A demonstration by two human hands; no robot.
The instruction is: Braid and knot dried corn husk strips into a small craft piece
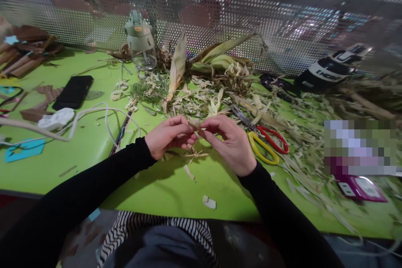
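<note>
Both of my hands meet over the middle of the green table (144, 184). Between their fingertips is a small piece of dried corn husk (195, 124). My left hand (172, 135) pinches its left end, thumb against the fingers. From the other side my right hand (228, 140) pinches it too. Thin husk strips (196, 154) lie or hang just below the fingers; which of these I cannot tell. Right beside my right hand lie scissors (262, 138) with one red and one yellow handle loop. Behind the hands stands an upright corn husk (178, 65) among loose scraps.
A clear-bottomed water bottle (141, 46) and a husk pile (220, 58) stand by the perforated metal screen (201, 8). Leftward are a black phone (73, 92), a white cable (84, 111) and a blue card (25, 150). A dark bottle (329, 69) leans at right above shredded husk (307, 167).
</note>
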